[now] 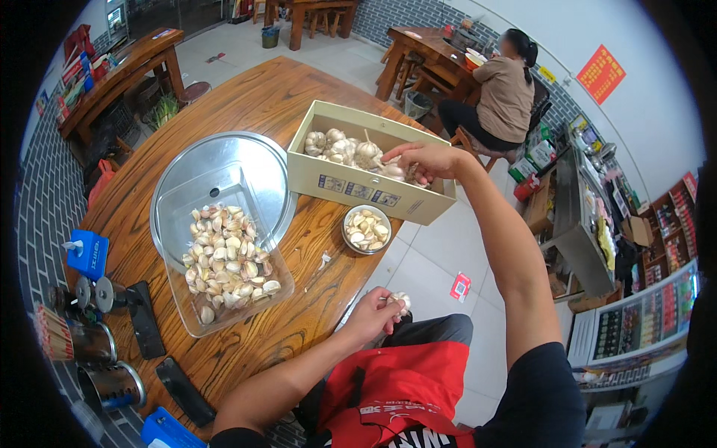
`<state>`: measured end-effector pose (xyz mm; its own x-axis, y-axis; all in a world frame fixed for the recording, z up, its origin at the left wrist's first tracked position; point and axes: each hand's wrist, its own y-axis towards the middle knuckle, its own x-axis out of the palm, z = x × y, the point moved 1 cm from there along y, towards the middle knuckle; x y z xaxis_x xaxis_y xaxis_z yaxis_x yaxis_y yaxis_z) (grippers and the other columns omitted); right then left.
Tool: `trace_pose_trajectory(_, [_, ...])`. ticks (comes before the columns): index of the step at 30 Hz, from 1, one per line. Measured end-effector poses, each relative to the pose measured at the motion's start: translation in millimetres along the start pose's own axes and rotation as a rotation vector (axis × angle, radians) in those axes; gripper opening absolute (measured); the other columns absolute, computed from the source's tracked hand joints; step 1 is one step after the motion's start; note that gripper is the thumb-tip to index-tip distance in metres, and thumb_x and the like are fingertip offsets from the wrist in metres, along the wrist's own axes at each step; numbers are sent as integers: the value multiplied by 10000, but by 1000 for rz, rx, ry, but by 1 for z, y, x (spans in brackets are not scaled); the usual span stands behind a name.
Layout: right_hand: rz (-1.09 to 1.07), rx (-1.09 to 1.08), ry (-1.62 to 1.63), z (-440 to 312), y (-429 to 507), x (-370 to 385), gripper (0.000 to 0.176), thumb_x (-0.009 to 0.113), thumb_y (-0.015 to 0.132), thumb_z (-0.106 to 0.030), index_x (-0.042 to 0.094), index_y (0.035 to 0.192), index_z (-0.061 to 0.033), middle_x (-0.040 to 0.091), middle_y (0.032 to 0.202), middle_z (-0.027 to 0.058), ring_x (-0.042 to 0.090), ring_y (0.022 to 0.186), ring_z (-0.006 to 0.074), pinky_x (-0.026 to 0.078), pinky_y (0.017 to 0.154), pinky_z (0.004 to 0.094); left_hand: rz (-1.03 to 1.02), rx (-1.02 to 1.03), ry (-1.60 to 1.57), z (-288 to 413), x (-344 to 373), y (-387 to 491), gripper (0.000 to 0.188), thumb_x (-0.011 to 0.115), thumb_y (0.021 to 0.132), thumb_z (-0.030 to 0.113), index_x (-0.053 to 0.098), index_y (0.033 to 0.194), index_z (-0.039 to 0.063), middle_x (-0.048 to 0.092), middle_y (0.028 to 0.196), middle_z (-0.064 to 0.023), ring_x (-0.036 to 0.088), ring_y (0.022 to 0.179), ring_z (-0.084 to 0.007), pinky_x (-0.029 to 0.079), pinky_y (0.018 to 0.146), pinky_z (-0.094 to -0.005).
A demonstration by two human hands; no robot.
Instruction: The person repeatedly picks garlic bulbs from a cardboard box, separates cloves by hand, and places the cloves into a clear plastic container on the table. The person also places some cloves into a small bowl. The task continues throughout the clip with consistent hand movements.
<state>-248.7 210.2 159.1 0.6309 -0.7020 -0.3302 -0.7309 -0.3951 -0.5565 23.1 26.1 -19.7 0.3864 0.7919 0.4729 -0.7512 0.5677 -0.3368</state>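
My left hand grips a garlic bulb above my lap, beside the table edge. My right hand reaches into a long cream box of whole garlic bulbs. Its fingers are apart over the bulbs at the right end; whether they touch one is unclear. Left of the box, a clear plastic tray of separated, mostly unpeeled garlic cloves partly overlies a round metal lid. A small bowl holding pale peeled cloves stands before the box, near the edge.
Bits of garlic skin lie on the wooden table. Two dark phones, metal canisters and a blue tissue box line its left side. Another person sits at a farther table. Cluttered shelving stands right.
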Motion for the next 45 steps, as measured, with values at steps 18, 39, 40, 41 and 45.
trace_pose_trajectory(18, [171, -621, 446, 23, -54, 15, 618, 680, 835, 67, 512, 1405, -101, 645, 1275, 67, 681, 1113, 195, 563, 948, 346, -8, 40, 7, -3, -1, 2, 267, 652, 1052, 226, 550, 1142, -3, 715, 941, -144, 628, 612, -125, 493, 554, -251])
trace_pose_trajectory(39, [83, -290, -905, -22, 45, 36, 375, 768, 924, -276, 758, 1268, -126, 776, 1192, 103, 720, 1045, 249, 548, 912, 383, 7, 2, 22, -1, -1, 1, 271, 654, 1053, 255, 565, 1150, 19, 712, 920, -115, 628, 619, -114, 494, 567, -253])
trace_pose_trajectory(40, [41, -287, -909, -23, 52, 38, 397, 777, 914, -277, 751, 1280, -127, 773, 1202, 106, 719, 1058, 256, 546, 919, 386, 8, -2, 19, 0, -1, 1, 271, 655, 1052, 258, 568, 1152, 22, 711, 916, -111, 626, 619, -113, 492, 566, -253])
trace_pose_trajectory(41, [28, -264, -922, -24, 58, 39, 419, 786, 904, -278, 743, 1293, -128, 769, 1211, 109, 717, 1072, 264, 544, 926, 389, 15, -10, 15, 0, 0, 0, 271, 657, 1051, 260, 572, 1152, 24, 709, 911, -106, 624, 619, -110, 488, 564, -252])
trace_pose_trajectory(45, [-83, -228, -936, -21, 72, 43, 529, 808, 871, -257, 689, 1367, -116, 759, 1219, 122, 698, 1127, 262, 532, 975, 391, 26, -25, 12, 4, 2, -2, 270, 662, 1048, 269, 587, 1151, 31, 702, 899, -88, 611, 614, -103, 474, 558, -243])
